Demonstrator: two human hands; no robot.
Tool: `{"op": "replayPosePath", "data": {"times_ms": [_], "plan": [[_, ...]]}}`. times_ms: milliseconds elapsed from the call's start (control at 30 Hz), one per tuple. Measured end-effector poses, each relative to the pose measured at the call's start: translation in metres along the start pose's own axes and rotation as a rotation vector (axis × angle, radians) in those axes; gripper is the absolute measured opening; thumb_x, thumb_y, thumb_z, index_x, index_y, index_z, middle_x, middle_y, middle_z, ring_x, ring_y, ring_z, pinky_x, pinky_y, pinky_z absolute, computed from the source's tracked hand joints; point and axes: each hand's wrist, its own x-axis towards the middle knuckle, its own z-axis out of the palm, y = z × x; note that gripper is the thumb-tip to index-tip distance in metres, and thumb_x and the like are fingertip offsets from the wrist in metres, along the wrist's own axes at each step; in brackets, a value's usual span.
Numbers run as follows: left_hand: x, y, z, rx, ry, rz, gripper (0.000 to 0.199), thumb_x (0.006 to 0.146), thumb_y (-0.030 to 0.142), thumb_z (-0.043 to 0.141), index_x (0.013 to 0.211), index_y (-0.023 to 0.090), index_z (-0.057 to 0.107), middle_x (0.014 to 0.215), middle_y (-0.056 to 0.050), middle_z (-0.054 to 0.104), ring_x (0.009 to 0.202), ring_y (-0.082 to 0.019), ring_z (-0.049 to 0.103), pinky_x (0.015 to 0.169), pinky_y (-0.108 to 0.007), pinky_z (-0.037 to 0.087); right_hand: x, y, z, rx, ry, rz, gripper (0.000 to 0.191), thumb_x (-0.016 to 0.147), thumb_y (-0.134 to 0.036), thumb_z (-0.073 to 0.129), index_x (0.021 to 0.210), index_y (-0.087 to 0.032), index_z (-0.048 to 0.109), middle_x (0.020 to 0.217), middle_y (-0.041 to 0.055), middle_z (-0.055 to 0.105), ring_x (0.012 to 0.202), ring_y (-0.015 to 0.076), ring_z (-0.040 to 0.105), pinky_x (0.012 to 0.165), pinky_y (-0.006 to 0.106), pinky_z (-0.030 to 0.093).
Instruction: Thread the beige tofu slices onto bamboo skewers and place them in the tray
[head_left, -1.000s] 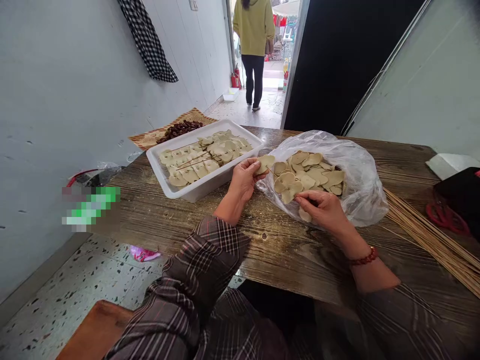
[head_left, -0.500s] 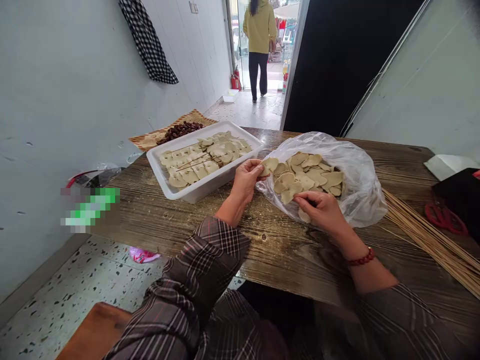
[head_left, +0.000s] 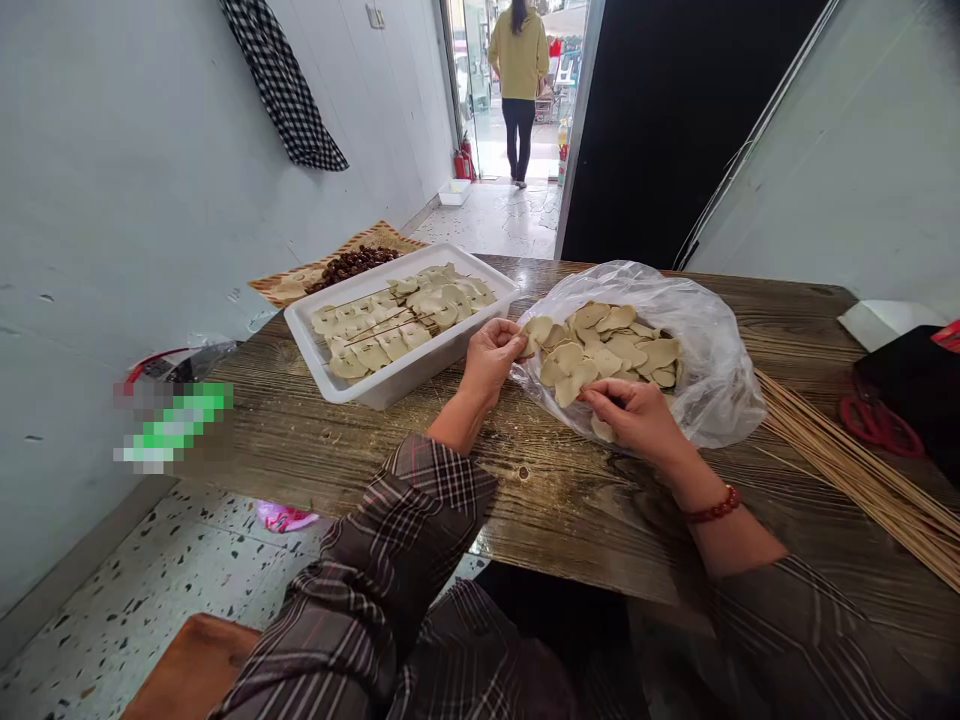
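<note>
My left hand [head_left: 491, 355] is closed, with thumb and fingers pinching a thin beige food slice [head_left: 535, 332]. Beside it, my right hand [head_left: 634, 415] is closed too, its fingertips at the lower edge of another pale slice [head_left: 568, 374]; whether a skewer is also between them I cannot make out. Both hands are at the near side of an open clear plastic bag [head_left: 720, 370], where many such slices [head_left: 626, 345] lie heaped. To the left stands a white tray [head_left: 375, 392] holding rows of slices threaded on skewers [head_left: 382, 330].
Loose bamboo skewers [head_left: 847, 460] lie on the wooden table [head_left: 450, 470] at right, near red-handled scissors [head_left: 881, 425]. Dark brown pieces [head_left: 352, 265] sit on patterned paper [head_left: 277, 288] behind the tray. A person in a yellow top [head_left: 519, 60] is at the doorway.
Both hands hold nearly the same pose over the bag. The view has shifted slightly. The person in yellow has walked farther away through the doorway.
</note>
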Motion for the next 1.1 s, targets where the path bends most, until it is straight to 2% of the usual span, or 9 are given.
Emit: {"op": "replayPosePath", "data": {"times_ms": [233, 400, 533, 600, 733, 867, 1100], "plan": [[-0.005, -0.003, 0.007, -0.003, -0.157, -0.032, 0.029, 0.063, 0.028, 0.082, 0.075, 0.015, 0.060, 0.063, 0.003, 0.059, 0.056, -0.006, 0.051, 0.057, -0.019, 0.043, 0.001, -0.002, 0.004, 0.213, -0.013, 0.168, 0.040, 0.082, -0.052, 0.063, 0.079, -0.014, 0.073, 0.055, -0.0025, 0.048, 0.049, 0.0093, 0.038, 0.046, 0.024, 0.026], [-0.008, 0.001, 0.009, -0.151, -0.125, -0.135, 0.041, 0.060, 0.041, 0.085, 0.084, 0.016, 0.064, 0.079, 0.001, 0.065, 0.069, -0.009, 0.059, 0.067, -0.023, 0.051, 0.001, -0.007, 0.004, 0.344, 0.007, 0.223, 0.045, 0.078, -0.059, 0.066, 0.077, -0.014, 0.071, 0.055, -0.0028, 0.048, 0.049, 0.0085, 0.036, 0.046, 0.024, 0.024], [-0.010, 0.002, 0.009, -0.209, -0.222, -0.195, 0.044, 0.058, 0.039, 0.088, 0.087, 0.014, 0.067, 0.088, -0.003, 0.069, 0.077, -0.011, 0.063, 0.075, -0.025, 0.053, 0.001, -0.008, 0.005, 0.415, 0.002, 0.249, 0.047, 0.075, -0.061, 0.069, 0.077, -0.014, 0.070, 0.055, -0.0032, 0.048, 0.048, 0.0077, 0.035, 0.044, 0.023, 0.023], [-0.010, 0.001, 0.009, -0.216, -0.236, -0.221, 0.044, 0.055, 0.035, 0.090, 0.085, 0.014, 0.067, 0.087, -0.003, 0.070, 0.074, -0.011, 0.064, 0.072, -0.024, 0.053, 0.000, -0.008, 0.006, 0.444, -0.005, 0.262, 0.047, 0.075, -0.062, 0.070, 0.078, -0.015, 0.070, 0.055, -0.0033, 0.048, 0.048, 0.0074, 0.035, 0.043, 0.022, 0.023], [-0.012, 0.001, 0.012, -0.208, -0.168, -0.236, 0.044, 0.051, 0.031, 0.090, 0.081, 0.015, 0.063, 0.073, 0.001, 0.067, 0.059, -0.008, 0.059, 0.057, -0.021, 0.048, 0.001, -0.010, 0.007, 0.486, -0.018, 0.268, 0.051, 0.073, -0.065, 0.069, 0.079, -0.015, 0.068, 0.054, -0.0040, 0.047, 0.045, 0.0067, 0.032, 0.041, 0.022, 0.023], [-0.012, 0.002, 0.013, -0.227, -0.146, -0.247, 0.040, 0.055, 0.028, 0.088, 0.084, 0.015, 0.063, 0.072, 0.003, 0.066, 0.058, -0.008, 0.058, 0.055, -0.020, 0.048, 0.002, -0.011, 0.007, 0.475, -0.011, 0.254, 0.053, 0.070, -0.068, 0.070, 0.076, -0.015, 0.067, 0.053, -0.0041, 0.047, 0.044, 0.0066, 0.032, 0.040, 0.022, 0.022], [-0.011, 0.000, 0.013, -0.343, -0.228, -0.321, 0.030, 0.071, 0.032, 0.080, 0.093, 0.016, 0.068, 0.087, -0.005, 0.073, 0.072, -0.014, 0.068, 0.065, -0.024, 0.056, 0.002, -0.012, 0.008, 0.438, -0.013, 0.241, 0.051, 0.073, -0.065, 0.068, 0.079, -0.014, 0.071, 0.053, -0.0042, 0.046, 0.045, 0.0075, 0.033, 0.042, 0.023, 0.021]]}}
